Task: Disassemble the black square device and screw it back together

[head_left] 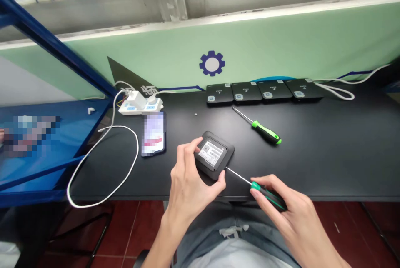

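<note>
My left hand (pixel 190 176) grips a small black box (pixel 227 151) with rounded corners, thumb on its near corner and fingers on its left side. A white printed label (pixel 211 154) covers much of the box's upturned face. My right hand (pixel 289 205) is closed around the black and green handle of a screwdriver (pixel 265 195). Its thin metal shaft points up and left, and the tip meets the near right edge of the box. Whether the tip is inside a seam cannot be made out. A second screwdriver (pixel 265 131), bright green and black, lies beyond my right hand.
Several flat black boxes (pixel 246 93) stand in a row along the green wall. A white power strip (pixel 140 105) with plugs, a phone (pixel 153 134) and a looped white cable (pixel 103 203) occupy the left. A tiny loose piece (pixel 196 114) lies on the black table (pixel 343 147).
</note>
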{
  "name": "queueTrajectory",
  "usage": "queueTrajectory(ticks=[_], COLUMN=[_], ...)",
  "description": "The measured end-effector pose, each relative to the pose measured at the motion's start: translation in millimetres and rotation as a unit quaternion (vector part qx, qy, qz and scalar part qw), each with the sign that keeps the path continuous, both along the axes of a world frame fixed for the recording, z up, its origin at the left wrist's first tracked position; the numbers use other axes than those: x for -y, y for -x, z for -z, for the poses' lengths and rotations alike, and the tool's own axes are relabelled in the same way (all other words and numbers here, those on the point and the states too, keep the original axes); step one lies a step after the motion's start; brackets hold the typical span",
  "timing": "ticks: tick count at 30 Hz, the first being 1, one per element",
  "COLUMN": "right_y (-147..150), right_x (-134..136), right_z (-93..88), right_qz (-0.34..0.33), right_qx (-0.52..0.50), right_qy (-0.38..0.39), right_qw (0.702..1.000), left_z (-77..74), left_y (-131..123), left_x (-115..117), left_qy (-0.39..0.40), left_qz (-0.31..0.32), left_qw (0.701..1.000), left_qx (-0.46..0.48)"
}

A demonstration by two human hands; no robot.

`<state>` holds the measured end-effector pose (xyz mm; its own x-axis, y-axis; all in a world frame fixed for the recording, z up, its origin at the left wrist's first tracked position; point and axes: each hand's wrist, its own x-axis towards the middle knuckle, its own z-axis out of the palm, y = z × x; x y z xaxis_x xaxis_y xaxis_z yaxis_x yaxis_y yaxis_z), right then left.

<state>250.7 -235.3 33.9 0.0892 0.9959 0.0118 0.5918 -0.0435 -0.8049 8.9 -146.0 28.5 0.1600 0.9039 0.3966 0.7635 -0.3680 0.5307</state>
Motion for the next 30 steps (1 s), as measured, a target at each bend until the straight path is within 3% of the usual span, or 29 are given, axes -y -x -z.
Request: queueTrajectory(ticks=[16,30], right_y=[9,14], right_x=[3,6], right_z=[4.2,11.1], right_qz=[0.026,0.049], right_qx=[-0.022,-0.06], right_qy=[-0.017,-0.016], right_qw=[0.999,0.997], left_z=[-4.1,5.3], left_y=[-2,5], left_x=[-5,-8], left_qy=[0.002,-0.028], left_qz=[-0.002,-0.013], left_qw=[1.0,0.999], left_qx=[-0.011,0.028])
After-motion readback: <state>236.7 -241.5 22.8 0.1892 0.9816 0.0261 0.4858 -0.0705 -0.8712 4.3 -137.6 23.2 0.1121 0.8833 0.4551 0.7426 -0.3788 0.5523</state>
